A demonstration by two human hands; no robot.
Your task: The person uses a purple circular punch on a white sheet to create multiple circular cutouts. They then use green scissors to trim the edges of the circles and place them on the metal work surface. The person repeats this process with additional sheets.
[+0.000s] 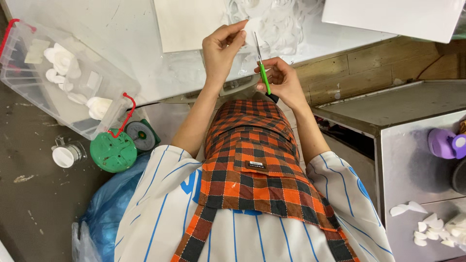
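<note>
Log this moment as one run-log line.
left hand: pinches white piece | right hand: holds green-handled scissors, blades up near piece | white table

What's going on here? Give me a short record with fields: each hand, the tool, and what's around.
Left hand: left hand pinches a small white piece at its fingertips
Right hand: right hand grips green-handled scissors, blades pointing up toward the piece
Work surface: white table with white scraps
Nearby left: clear plastic bin holding white shapes; green round lid
Nearby right: metal counter with white petal-like pieces

close head view, steeply downward
</note>
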